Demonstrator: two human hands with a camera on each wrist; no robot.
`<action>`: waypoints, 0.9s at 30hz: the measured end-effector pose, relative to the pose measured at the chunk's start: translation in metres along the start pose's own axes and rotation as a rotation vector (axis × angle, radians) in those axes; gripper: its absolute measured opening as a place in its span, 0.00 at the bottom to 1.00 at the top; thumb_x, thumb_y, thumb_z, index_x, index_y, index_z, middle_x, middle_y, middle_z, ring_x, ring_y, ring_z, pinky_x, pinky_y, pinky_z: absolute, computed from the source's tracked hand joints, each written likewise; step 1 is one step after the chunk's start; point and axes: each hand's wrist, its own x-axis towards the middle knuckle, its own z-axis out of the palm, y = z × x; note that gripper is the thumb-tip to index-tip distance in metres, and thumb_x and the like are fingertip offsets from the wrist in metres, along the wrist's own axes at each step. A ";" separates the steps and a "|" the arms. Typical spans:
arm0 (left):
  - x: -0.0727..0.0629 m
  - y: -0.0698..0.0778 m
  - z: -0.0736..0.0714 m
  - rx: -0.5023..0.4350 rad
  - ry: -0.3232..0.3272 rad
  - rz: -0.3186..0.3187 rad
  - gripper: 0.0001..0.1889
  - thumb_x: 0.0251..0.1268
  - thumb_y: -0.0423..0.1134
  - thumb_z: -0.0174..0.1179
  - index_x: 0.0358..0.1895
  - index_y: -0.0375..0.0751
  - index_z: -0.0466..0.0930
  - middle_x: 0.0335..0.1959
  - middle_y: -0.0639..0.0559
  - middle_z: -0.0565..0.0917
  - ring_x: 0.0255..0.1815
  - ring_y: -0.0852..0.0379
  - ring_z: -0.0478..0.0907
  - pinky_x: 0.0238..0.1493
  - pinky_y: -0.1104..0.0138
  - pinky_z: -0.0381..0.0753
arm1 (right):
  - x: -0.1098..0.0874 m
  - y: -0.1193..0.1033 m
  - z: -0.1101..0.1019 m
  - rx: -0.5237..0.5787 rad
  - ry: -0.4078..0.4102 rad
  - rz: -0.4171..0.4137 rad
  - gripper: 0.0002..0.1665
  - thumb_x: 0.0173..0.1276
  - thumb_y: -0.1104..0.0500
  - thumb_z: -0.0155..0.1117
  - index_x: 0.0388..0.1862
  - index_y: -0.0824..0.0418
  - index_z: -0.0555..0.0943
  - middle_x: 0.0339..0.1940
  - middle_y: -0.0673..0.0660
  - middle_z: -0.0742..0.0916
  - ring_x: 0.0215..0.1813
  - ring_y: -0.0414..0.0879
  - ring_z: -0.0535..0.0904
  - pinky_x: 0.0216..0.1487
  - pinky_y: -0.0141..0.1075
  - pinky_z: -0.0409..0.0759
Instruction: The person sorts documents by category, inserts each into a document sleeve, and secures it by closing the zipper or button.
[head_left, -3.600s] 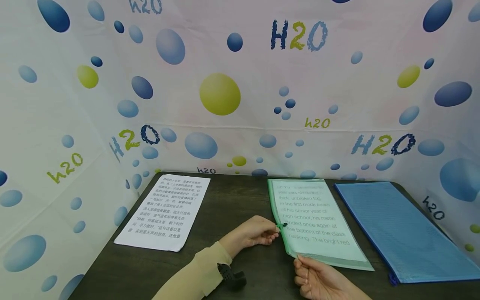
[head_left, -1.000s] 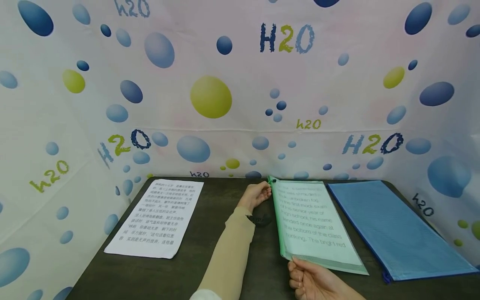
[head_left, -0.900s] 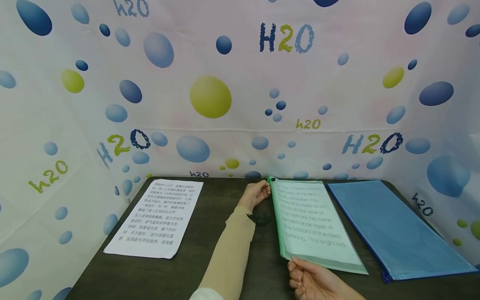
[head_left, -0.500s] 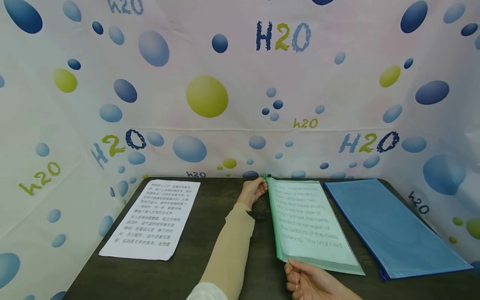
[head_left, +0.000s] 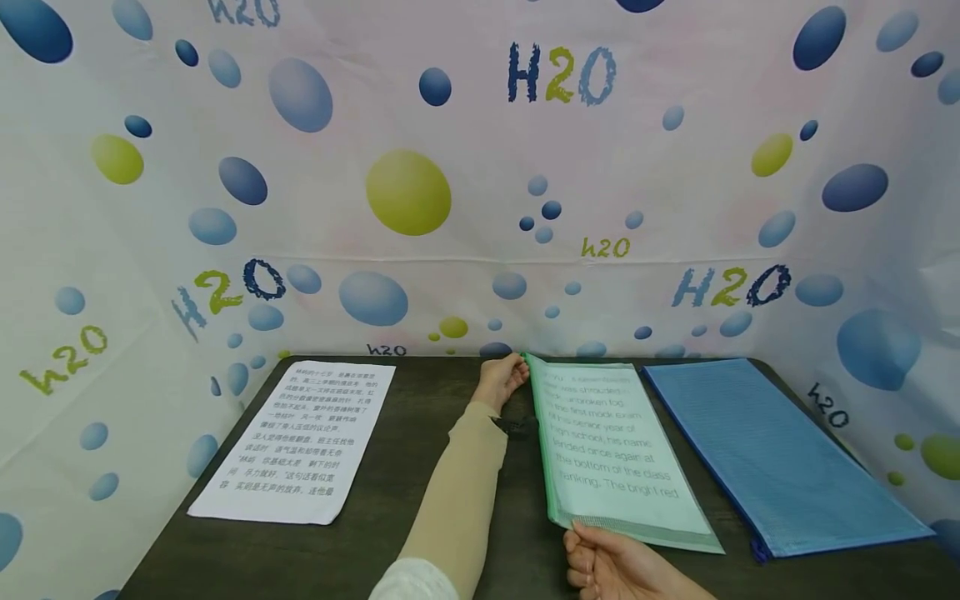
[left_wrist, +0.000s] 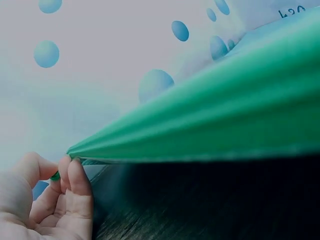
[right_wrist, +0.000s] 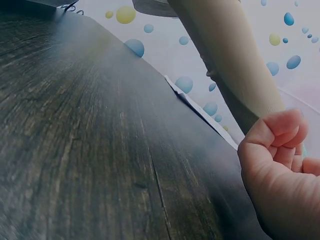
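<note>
A translucent green zip document bag (head_left: 675,536) lies right of the table's middle, with a sheet of English text (head_left: 615,442) inside. At its far left corner my left hand (head_left: 502,382) pinches the zipper pull. The left wrist view shows a bit of the green pull (left_wrist: 55,176) between thumb and fingers, and the bag's green side (left_wrist: 225,115) drawn to a point at the fingertips. My right hand (head_left: 626,562) grips the near left corner between thumb and curled fingers. In the right wrist view that hand (right_wrist: 285,175) appears with fingers curled; the bag is mostly hidden there.
On the right lies a blue mesh zip bag (head_left: 787,458), a dark blue pull (head_left: 760,550) at its near corner. A sheet of Chinese text (head_left: 300,442) lies at the left of the dark wooden table (head_left: 420,400). A patterned backdrop (head_left: 450,125) rises behind.
My left hand has moved from midway along the green bag's left edge to its far corner, carrying the zipper pull with it. My right hand keeps its grip on the near corner.
</note>
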 end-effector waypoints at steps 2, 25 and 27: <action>0.001 0.000 0.000 -0.006 0.002 0.007 0.04 0.65 0.28 0.55 0.37 0.32 0.79 0.26 0.47 0.80 0.25 0.60 0.76 0.31 0.71 0.79 | 0.000 0.000 0.000 -0.001 -0.001 -0.001 0.27 0.83 0.48 0.28 0.51 0.49 0.79 0.39 0.43 0.82 0.40 0.31 0.74 0.45 0.23 0.71; 0.002 0.007 -0.002 -0.082 0.000 -0.054 0.03 0.66 0.29 0.56 0.37 0.32 0.79 0.28 0.45 0.79 0.27 0.57 0.77 0.41 0.66 0.81 | -0.004 -0.007 0.009 -0.051 -0.049 -0.021 0.29 0.83 0.50 0.23 0.52 0.50 0.78 0.39 0.44 0.81 0.40 0.33 0.73 0.45 0.25 0.69; 0.006 0.005 -0.003 -0.103 -0.008 -0.064 0.03 0.66 0.30 0.58 0.37 0.33 0.80 0.28 0.46 0.80 0.27 0.57 0.78 0.42 0.66 0.81 | -0.005 -0.007 0.008 -0.049 -0.049 -0.022 0.29 0.83 0.49 0.23 0.52 0.50 0.78 0.40 0.44 0.81 0.40 0.33 0.73 0.45 0.24 0.70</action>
